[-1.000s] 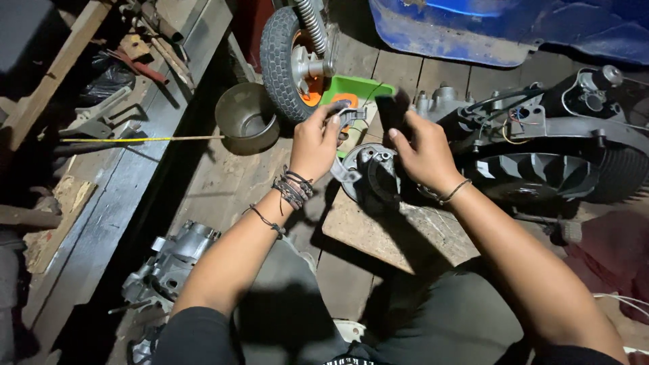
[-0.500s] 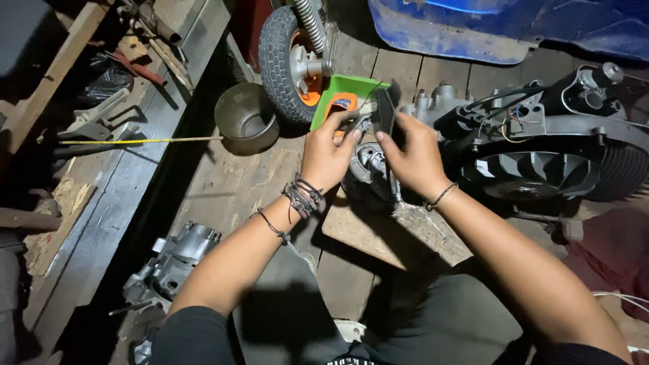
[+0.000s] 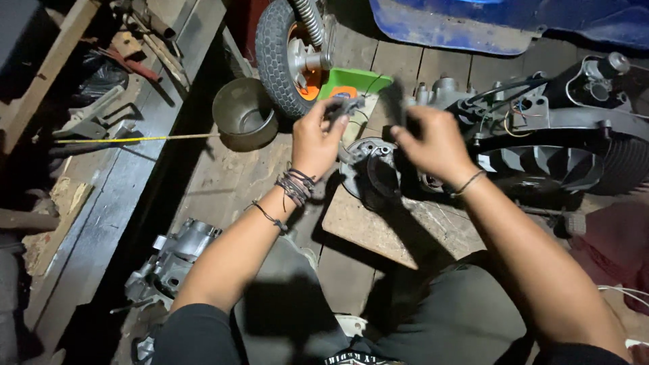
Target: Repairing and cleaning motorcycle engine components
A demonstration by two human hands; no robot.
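A dark scooter engine block [image 3: 554, 145], with its finned fan housing and loose wires, lies on the plank floor at the right, just beside the right hand. Above it, along the top edge, sits a blue body panel [image 3: 466, 23]. A small tyred wheel [image 3: 287, 54] with an orange hub stands upright at top centre, with a green plastic tray [image 3: 355, 82] leaning against it and a round metal bowl [image 3: 245, 115] just to its left. A worn wooden board [image 3: 399, 230] lies flat under both hands, and a round metal engine part [image 3: 372, 172] rests on its upper corner, between the wrists. A grey metal casing [image 3: 177, 253] lies on the floor near the left elbow. A yellow tape measure strip [image 3: 135, 139] stretches across the bench at left.

The left hand [image 3: 318, 138] is raised above the round part, fingers pinched around a small dark piece [image 3: 343, 107]. The right hand [image 3: 436, 145] is blurred; its fingers seem curled around something dark, though I cannot tell what.
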